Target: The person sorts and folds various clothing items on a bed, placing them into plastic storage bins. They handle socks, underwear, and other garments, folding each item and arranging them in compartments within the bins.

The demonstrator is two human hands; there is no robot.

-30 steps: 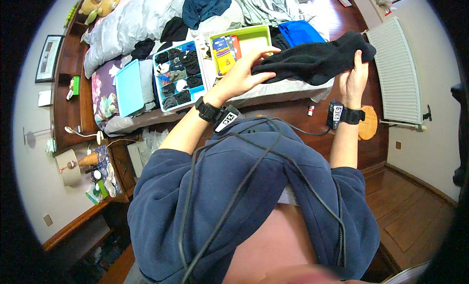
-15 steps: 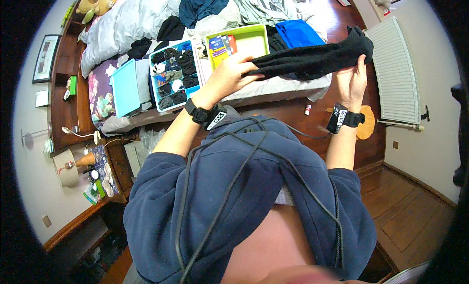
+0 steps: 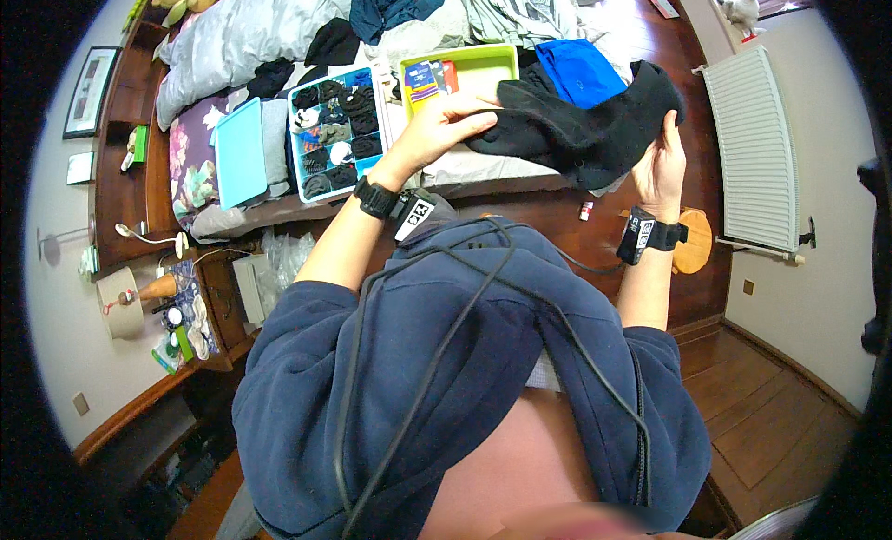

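Observation:
A pair of long black socks (image 3: 595,131) hangs between my two hands above the bed's near edge, sagging in the middle. My left hand (image 3: 437,138) pinches one end at the left. On the right, my right hand (image 3: 662,164) grips the other end, partly hidden behind the cloth. Just beyond my left hand stands a yellow-green tray (image 3: 494,64) with flat coloured packages (image 3: 427,83) in it. To its left sits a light-blue divided box (image 3: 327,196), its compartments filled with rolled dark socks and a few lighter ones.
A light-blue lid (image 3: 240,159) leans on grey cloth left of the box. Blue folded fabric (image 3: 583,73) and dark clothes (image 3: 395,8) lie on the bed. A wooden stool (image 3: 692,243) and a white radiator (image 3: 757,150) stand at the right. A small bottle (image 3: 586,211) is on the floor.
The black socks were stretched out nearly straight; now they droop and spread wider. My right hand has come slightly left and down, and my hands are closer together.

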